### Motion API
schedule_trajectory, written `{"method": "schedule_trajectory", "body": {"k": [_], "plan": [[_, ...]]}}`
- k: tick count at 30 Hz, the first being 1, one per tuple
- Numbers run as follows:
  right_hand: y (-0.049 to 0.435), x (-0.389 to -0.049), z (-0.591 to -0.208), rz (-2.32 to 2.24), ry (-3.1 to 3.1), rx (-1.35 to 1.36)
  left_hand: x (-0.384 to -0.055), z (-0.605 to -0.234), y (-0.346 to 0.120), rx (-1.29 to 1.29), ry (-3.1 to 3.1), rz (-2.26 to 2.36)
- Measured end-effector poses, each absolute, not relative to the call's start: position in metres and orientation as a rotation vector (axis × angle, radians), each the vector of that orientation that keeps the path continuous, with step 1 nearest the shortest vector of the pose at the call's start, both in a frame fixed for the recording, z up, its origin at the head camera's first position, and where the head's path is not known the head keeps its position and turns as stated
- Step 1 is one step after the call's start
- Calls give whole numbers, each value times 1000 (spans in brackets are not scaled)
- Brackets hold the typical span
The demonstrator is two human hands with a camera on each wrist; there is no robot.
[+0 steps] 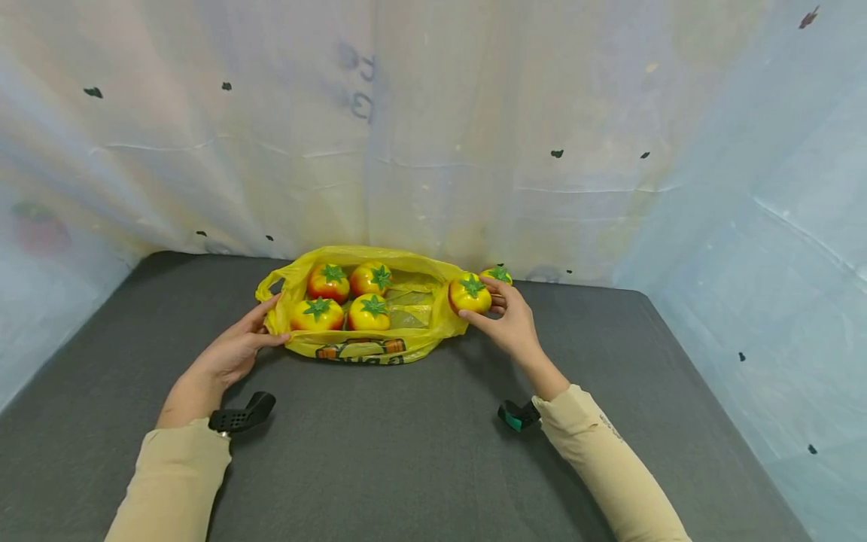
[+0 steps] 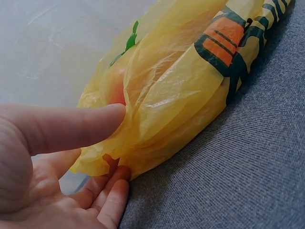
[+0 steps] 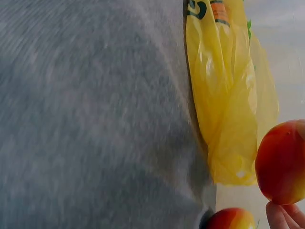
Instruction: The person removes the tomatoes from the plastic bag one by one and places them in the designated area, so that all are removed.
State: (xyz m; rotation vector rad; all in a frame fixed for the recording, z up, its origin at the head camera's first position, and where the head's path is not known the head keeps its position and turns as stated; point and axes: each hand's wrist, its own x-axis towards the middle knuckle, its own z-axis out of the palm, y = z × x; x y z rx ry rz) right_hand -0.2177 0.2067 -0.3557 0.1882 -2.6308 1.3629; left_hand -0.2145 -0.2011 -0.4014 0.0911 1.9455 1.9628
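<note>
Bag (image 1: 362, 348): thin plastic film, glossy, translucent, crinkled; tomatoes (image 1: 467, 297): smooth, shiny, plastic-like skin; counter (image 1: 379, 436): matt, woven cloth surface, finely ribbed; backdrop (image 1: 460, 113): creased, plastic-like sheeting, faintly lustrous; sleeves (image 1: 179, 474): matt cloth, softly wrinkled; wrist mounts (image 1: 233, 419): dull plastic.

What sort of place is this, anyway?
Probably a makeshift recording booth, though I can't be certain: pale, plastic-looking sheeting hangs behind and beside a dark grey, cloth-textured tabletop, and a small, mostly black device sits at each wrist.
</note>
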Motion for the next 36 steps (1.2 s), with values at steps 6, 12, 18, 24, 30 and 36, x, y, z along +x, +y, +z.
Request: {"method": "schedule_trajectory", "body": {"k": [6, 12, 18, 24, 30, 36], "plan": [[217, -218, -355, 1327, -2642, 127, -214, -402, -202, 100, 1941, 1964], [227, -217, -352, 1284, -2642, 109, -214, -401, -202, 102, 1936, 1967], [238, -215, -349, 1230, -2642, 108, -215, -402, -203, 97, 1940, 1965], [250, -213, -346, 1174, -2636, 105, -214, -402, -204, 110, 1942, 1965], [263, -215, -347, 1157, -2623, 57, -215, -401, -202, 96, 1944, 1958], [276, -218, -350, 1151, -2601, 15, -215, -400, -202, 96, 1953, 1951]]}}
